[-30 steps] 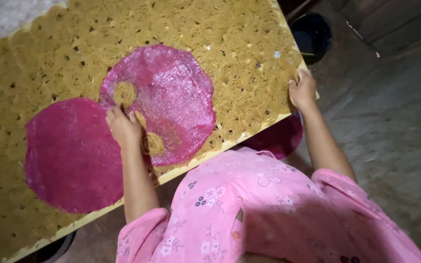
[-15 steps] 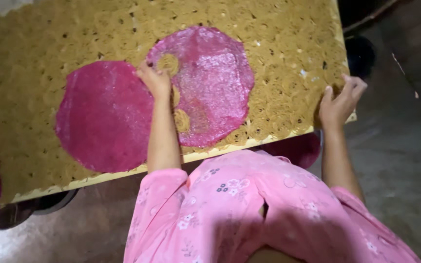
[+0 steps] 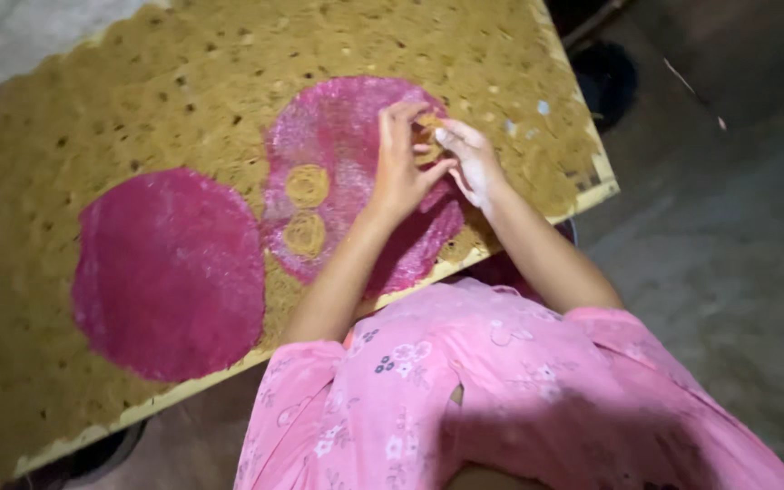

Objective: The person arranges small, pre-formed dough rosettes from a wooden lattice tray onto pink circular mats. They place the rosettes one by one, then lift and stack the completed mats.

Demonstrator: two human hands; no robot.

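Both hands, the left hand [image 3: 401, 172] and right hand [image 3: 469, 159], pinch one small yellow-brown piece [image 3: 428, 122] above the thin pink disc [image 3: 356, 172] on the woven mat [image 3: 138, 109]; a hard pull might tear the disc.

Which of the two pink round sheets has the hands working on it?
The right-hand pink sheet, paler and bearing two yellowish circles; both hands meet over it. The darker left sheet lies untouched.
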